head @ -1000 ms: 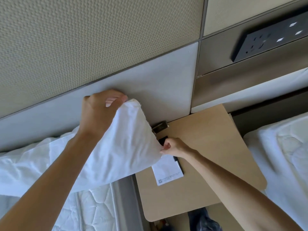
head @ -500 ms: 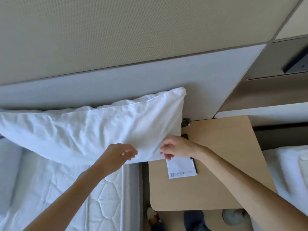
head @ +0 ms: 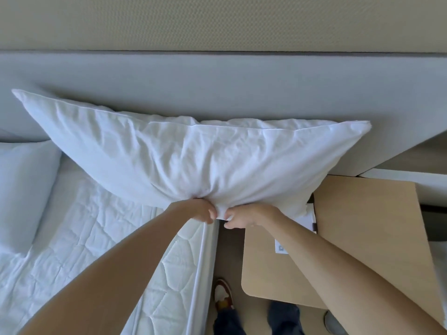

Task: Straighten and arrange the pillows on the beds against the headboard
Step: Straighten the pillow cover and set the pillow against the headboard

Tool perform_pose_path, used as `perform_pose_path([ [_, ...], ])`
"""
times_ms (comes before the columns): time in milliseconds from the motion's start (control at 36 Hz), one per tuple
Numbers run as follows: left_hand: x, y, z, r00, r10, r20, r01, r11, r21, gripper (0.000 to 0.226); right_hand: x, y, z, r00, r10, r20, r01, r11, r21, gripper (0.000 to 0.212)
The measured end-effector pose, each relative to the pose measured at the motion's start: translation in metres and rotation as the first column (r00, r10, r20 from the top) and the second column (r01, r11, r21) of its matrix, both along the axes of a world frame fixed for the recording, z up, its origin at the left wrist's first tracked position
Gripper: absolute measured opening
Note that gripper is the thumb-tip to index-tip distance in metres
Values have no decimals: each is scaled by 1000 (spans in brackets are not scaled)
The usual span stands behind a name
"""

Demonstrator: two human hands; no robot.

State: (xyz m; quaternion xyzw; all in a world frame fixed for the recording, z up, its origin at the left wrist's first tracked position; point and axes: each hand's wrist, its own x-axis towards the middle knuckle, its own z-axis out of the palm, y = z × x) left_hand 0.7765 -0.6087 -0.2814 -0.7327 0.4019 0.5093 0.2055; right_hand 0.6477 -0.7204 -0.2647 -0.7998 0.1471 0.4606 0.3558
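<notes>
A long white pillow (head: pixel 183 153) leans against the grey padded headboard (head: pixel 217 88), its right end overhanging the bedside table. My left hand (head: pixel 200 210) and my right hand (head: pixel 246 217) sit side by side at the middle of its lower edge, both pinching the bunched pillowcase fabric. A second white pillow (head: pixel 21 189) lies at the left edge on the quilted mattress (head: pixel 96 250).
A light wooden bedside table (head: pixel 362 226) stands right of the bed, with a white paper slip (head: pixel 281 247) partly under my right forearm. In the gap between bed and table I see my legs and a shoe (head: pixel 222 293). Beige wall panelling runs above the headboard.
The view shifted left and the whole pillow now shows. My two hands came together at the middle of its lower edge and gathered the fabric; the pillow lies wider along the headboard.
</notes>
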Motion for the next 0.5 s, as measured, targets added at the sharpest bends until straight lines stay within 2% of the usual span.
perform_pose_path([
  [139, 10, 25, -22, 999, 38, -36, -37, 999, 19, 47, 7, 10, -15, 999, 31, -28, -31, 1000, 0, 51],
  [222, 31, 23, -15, 999, 22, -49, -21, 1000, 23, 51, 19, -3, -15, 998, 25, -60, -24, 1000, 8, 57],
  [278, 54, 14, -8, 996, 46, -75, -44, 999, 20, 48, 29, -19, -8, 995, -20, -93, 21, 1000, 9, 58],
  [389, 91, -11, 4, 987, 103, -123, -104, 995, -2, 43, 53, -49, -5, 943, -272, -191, 295, 950, 105, 51],
  [500, 115, -23, 20, 973, 103, -207, -88, 993, 82, 55, 62, -68, 4, 931, -186, -314, 237, 963, 132, 60],
])
